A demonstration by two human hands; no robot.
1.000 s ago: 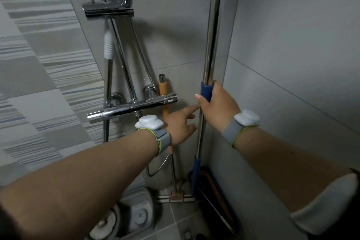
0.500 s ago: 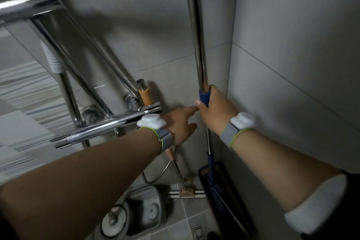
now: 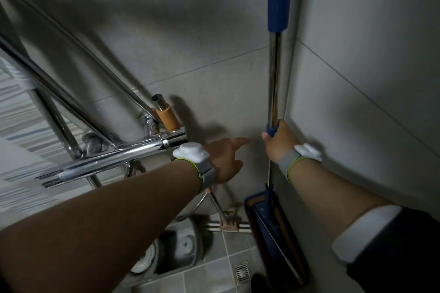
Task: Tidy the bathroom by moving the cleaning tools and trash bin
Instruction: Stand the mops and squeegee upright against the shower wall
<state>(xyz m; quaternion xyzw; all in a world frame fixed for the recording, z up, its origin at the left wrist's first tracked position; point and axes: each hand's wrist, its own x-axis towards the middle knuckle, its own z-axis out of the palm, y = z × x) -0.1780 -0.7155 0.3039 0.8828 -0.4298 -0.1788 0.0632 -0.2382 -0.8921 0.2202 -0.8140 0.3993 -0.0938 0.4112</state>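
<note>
A flat mop with a steel pole (image 3: 276, 74) and blue grips stands upright in the wall corner. My right hand (image 3: 278, 140) is closed around its lower blue collar. The mop's blue flat head (image 3: 273, 235) leans against the right wall near the floor. My left hand (image 3: 225, 159) hovers open just left of the pole, forefinger stretched toward it, touching nothing. A squeegee with an orange grip (image 3: 167, 115) leans on the back wall behind the shower mixer; its blade (image 3: 228, 223) rests on the floor.
A chrome shower mixer bar (image 3: 112, 159) and slanting riser pipes (image 3: 71, 83) cross the left side. A grey spin-mop bucket (image 3: 181, 247) sits on the floor tiles below. A floor drain (image 3: 241, 271) lies beside it. Grey tiled walls close in at back and right.
The view has tilted down and moved closer to the corner, so the mop's upper blue grip now shows. My right hand stays on the pole; my left hand has drawn slightly away from it.
</note>
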